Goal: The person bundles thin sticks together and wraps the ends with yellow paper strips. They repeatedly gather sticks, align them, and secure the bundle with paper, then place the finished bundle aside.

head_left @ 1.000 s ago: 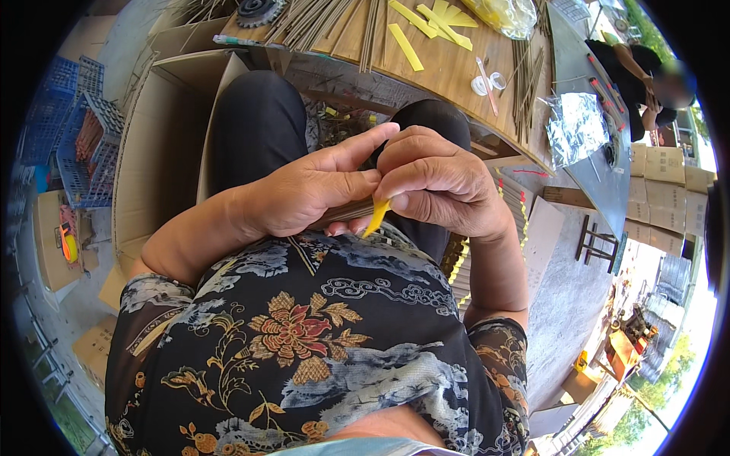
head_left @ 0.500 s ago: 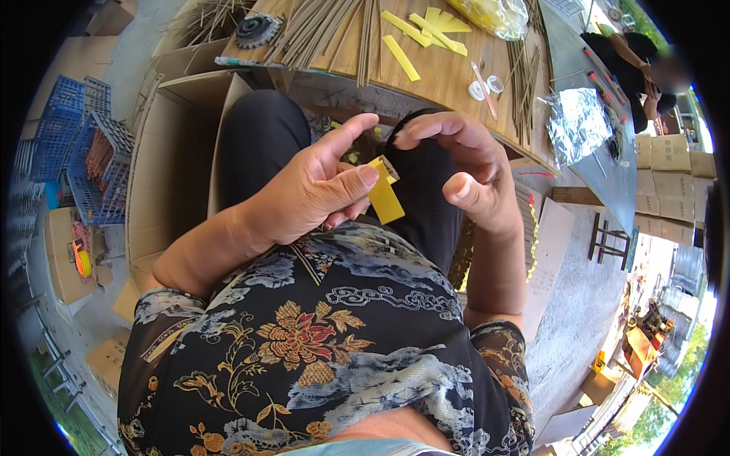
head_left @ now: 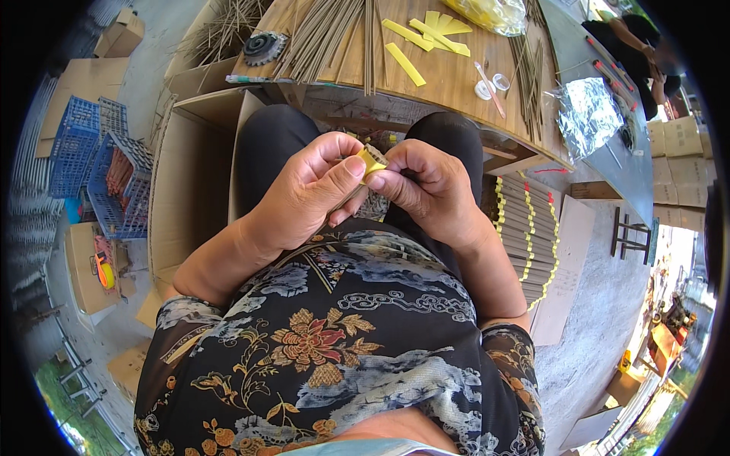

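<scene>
My left hand is closed around a small bundle of thin brown sticks, which look like incense. Only the bundle's end shows, with a yellow paper strip round it. From the other side my right hand pinches the strip between thumb and forefinger, against the bundle. Both hands are above my lap, and the lower part of the bundle is hidden behind them. More yellow paper strips lie on the wooden table ahead, near long loose brown sticks.
Finished-looking bundles with yellow bands lie at my right. A cardboard box and blue plastic crates stand left. On the wooden table are a dark toothed wheel and small round lids. Someone sits far right.
My right hand has gone from open and apart to pinching the yellow strip at the bundle. The strip's hanging tail no longer shows. The view has shifted slightly.
</scene>
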`<control>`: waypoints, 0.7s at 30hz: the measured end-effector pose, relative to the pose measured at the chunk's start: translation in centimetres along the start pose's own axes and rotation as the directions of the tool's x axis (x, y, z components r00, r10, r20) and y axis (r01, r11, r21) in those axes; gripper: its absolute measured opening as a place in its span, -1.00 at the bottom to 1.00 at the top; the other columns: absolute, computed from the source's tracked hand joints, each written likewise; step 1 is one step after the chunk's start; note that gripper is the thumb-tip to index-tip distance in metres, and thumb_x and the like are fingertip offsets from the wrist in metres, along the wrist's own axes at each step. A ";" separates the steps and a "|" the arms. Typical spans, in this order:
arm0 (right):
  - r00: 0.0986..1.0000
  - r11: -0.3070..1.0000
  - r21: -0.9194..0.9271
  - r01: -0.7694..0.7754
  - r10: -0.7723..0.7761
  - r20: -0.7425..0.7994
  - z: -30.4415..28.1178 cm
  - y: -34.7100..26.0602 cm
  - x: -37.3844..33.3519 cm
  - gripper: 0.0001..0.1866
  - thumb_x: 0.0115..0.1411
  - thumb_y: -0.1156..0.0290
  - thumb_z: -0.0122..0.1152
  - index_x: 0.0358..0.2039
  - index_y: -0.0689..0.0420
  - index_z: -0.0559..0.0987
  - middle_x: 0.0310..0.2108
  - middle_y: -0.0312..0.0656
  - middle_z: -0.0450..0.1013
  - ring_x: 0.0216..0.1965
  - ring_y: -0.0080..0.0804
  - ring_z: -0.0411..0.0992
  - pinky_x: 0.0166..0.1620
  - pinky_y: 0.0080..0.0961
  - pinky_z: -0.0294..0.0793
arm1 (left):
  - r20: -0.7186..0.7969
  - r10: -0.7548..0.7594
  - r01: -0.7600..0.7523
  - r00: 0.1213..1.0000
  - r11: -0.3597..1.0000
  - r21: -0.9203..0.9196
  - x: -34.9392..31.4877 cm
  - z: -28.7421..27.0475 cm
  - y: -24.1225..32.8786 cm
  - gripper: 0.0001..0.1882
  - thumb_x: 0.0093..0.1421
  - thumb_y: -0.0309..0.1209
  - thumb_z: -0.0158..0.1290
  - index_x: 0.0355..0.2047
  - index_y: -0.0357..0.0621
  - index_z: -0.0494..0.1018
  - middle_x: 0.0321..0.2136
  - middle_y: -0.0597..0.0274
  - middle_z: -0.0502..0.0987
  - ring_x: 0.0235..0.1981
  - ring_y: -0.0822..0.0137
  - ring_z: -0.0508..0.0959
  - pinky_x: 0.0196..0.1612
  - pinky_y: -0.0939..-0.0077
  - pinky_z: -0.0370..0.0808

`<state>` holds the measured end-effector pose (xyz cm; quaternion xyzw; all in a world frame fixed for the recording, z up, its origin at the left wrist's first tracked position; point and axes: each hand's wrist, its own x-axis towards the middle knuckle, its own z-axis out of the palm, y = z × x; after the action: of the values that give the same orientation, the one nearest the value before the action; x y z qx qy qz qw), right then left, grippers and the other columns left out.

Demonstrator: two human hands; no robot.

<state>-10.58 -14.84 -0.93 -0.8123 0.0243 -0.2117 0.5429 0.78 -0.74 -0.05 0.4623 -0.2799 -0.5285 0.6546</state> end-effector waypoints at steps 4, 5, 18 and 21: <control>0.991 0.988 -0.078 0.133 -0.135 -0.019 -0.1 0.2 0.1 -0.79 -0.02 0.37 0.25 -0.55 0.16 0.39 -0.66 -0.20 0.33 -0.60 -0.28 0.33 -0.52 -0.48 0.31 | 0.032 -0.049 0.052 0.998 0.995 -0.083 0.1 -0.3 0.1 -0.74 0.23 -0.27 -0.13 -0.19 -0.18 0.25 -0.45 0.29 0.37 -0.65 0.55 0.29 -0.65 0.78 0.23; 0.985 0.980 -0.104 0.171 -0.174 -0.019 -0.2 0.3 0.2 -0.79 -0.03 0.37 0.25 -0.55 0.16 0.39 -0.66 -0.20 0.33 -0.60 -0.27 0.34 -0.52 -0.48 0.31 | 0.047 -0.058 0.063 0.997 0.993 -0.103 0.1 -0.2 0.1 -0.74 0.23 -0.26 -0.14 -0.19 -0.18 0.26 -0.45 0.29 0.36 -0.65 0.55 0.29 -0.66 0.77 0.22; 0.973 0.973 -0.021 0.228 -0.229 -0.040 -1.1 1.4 0.3 -0.72 -0.12 0.27 0.32 -0.55 0.14 0.42 -0.61 -0.24 0.35 -0.56 -0.29 0.34 -0.50 -0.47 0.34 | 0.330 -0.163 0.254 0.930 0.934 -0.253 0.9 -1.2 0.4 -0.76 0.27 -0.26 -0.23 -0.14 -0.10 0.24 -0.55 0.17 0.37 -0.68 0.51 0.32 -0.69 0.76 0.25; 0.928 0.941 -0.081 0.328 -0.337 -0.158 -1.1 1.0 1.1 -0.69 -0.14 0.23 0.32 -0.44 0.14 0.48 -0.46 -0.21 0.40 -0.44 -0.28 0.38 -0.40 -0.47 0.39 | 0.338 -0.183 0.273 0.923 0.931 -0.241 1.1 -1.1 0.6 -0.71 0.26 -0.26 -0.23 -0.12 -0.18 0.23 -0.50 0.13 0.39 -0.63 0.42 0.38 -0.63 0.64 0.33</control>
<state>-9.83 -16.51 -1.08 -0.7979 -0.0622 -0.3681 0.4733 2.26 -1.42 -0.06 0.3048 -0.2442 -0.7021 0.5954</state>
